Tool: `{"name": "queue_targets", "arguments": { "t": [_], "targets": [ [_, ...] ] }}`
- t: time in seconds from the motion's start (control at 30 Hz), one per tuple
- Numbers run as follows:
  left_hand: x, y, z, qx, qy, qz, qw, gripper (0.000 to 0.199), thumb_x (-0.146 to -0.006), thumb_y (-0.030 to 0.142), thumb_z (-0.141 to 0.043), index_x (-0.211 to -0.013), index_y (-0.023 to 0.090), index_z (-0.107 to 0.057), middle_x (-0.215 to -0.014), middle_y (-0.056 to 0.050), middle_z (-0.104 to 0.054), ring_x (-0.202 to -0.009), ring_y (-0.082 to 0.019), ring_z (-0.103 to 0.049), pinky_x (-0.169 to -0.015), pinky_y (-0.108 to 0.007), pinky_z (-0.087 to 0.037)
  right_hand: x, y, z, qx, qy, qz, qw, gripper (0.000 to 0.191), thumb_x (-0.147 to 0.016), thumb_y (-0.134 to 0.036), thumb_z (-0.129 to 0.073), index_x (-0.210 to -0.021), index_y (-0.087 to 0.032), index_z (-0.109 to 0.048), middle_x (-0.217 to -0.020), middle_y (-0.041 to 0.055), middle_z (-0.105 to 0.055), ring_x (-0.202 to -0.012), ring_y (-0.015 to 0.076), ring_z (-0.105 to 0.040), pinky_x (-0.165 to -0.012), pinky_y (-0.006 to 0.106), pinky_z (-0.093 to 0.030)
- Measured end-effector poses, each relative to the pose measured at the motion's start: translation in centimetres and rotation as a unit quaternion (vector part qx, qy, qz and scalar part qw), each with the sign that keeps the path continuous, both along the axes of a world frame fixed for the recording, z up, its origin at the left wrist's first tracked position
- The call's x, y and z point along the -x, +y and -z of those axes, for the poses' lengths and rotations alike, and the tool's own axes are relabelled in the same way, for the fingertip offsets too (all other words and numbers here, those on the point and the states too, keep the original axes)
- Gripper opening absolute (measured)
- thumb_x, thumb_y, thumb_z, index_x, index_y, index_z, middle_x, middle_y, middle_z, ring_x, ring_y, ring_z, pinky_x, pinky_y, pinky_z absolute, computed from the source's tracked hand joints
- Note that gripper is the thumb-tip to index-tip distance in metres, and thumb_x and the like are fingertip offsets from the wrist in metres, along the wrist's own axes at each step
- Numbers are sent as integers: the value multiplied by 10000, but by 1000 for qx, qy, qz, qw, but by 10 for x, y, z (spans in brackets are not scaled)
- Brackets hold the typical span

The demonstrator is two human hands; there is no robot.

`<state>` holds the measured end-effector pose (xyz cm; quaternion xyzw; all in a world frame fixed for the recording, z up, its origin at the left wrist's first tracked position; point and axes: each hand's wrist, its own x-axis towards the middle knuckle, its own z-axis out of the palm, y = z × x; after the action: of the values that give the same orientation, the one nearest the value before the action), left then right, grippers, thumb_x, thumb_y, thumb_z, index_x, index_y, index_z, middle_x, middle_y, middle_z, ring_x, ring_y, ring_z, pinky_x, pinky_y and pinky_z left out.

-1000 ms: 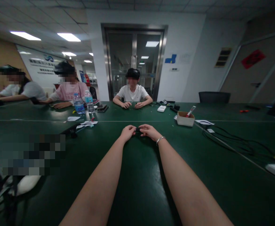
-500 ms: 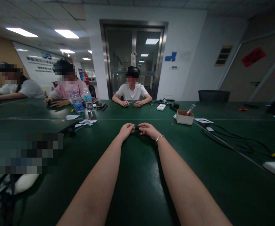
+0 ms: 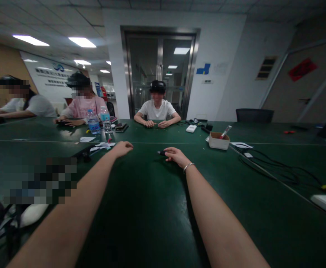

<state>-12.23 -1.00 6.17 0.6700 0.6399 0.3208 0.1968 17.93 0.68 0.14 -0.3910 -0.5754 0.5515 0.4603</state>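
Note:
Between the fingertips of my right hand (image 3: 175,155) is a small black object with a grey tip (image 3: 162,153). The tip points left, and the object is held just over the green table (image 3: 151,208); its exact kind is too small to make out. A silver bangle (image 3: 189,167) circles my right wrist. Farther left, my left hand (image 3: 122,149) is apart from the black object, near some white paper scraps (image 3: 103,146). Its fingers are bent and close together, and whatever they may hold is hidden.
Two water bottles (image 3: 106,121) stand at the back left. A small box (image 3: 219,140) sits at the back right, beside black cables (image 3: 274,165). A white mouse-like item (image 3: 34,214) and straps lie front left. Across the table a person (image 3: 157,111) sits; two others sit left.
My left hand has come off the black object and moved left toward the paper scraps. The object's grey tip is now exposed. My right hand has hardly moved.

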Motion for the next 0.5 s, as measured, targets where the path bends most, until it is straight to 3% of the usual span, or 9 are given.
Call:
{"name": "queue_targets", "arguments": {
  "t": [0.1, 0.2, 0.27, 0.33, 0.5],
  "targets": [
    [82, -28, -37, 5, 240, -67, 968, 523, -574, 390, -740, -1028, 141, -668, -1110, -146, -653, -1054, -307, -569, -932, -392, -412, 0, 1, 1, 4, 6, 3, 1000, 169, -795, -36, -657, -929, -137, -634, -727, -2, -658, -458, 44, -579, -478, 151, -523],
    [161, -65, -54, 91, 313, -148, 934, 885, -564, 510, -707, -1306, 86, -479, -1236, -185, -595, -1076, -321, -558, -877, -375, -428, 0, 2, 2, 8, 10, 7, 1000, 171, -789, -46, -673, -928, -138, -637, -737, 0, -664, -446, 37, -562, -496, 162, -540],
    [201, -89, -50, 146, 263, -172, 938, 1056, -531, 577, -686, -1391, 74, -333, -1232, -156, -614, -1077, -289, -570, -848, -310, -432, 0, 2, 2, 9, 10, 10, 1000, 169, -787, -44, -674, -921, -140, -640, -753, 4, -670, -443, 35, -557, -504, 164, -547],
    [225, -106, -37, 140, 221, -165, 951, 1111, -517, 656, -641, -1405, 92, -286, -1184, -108, -655, -1071, -272, -583, -839, -278, -425, -1, 2, 2, 13, 6, 12, 1000, 168, -790, -44, -669, -923, -143, -643, -766, 10, -674, -452, 39, -568, -496, 158, -543],
    [226, -124, -7, 152, 210, -181, 949, 1111, -476, 700, -629, -1386, 128, -348, -1043, -105, -717, -866, -253, -662, -766, -277, -441, -2, 2, 3, 9, 5, 12, 1000, 163, -797, -49, -662, -929, -143, -645, -767, 13, -674, -452, 40, -567, -516, 166, -554]
  ]
}}
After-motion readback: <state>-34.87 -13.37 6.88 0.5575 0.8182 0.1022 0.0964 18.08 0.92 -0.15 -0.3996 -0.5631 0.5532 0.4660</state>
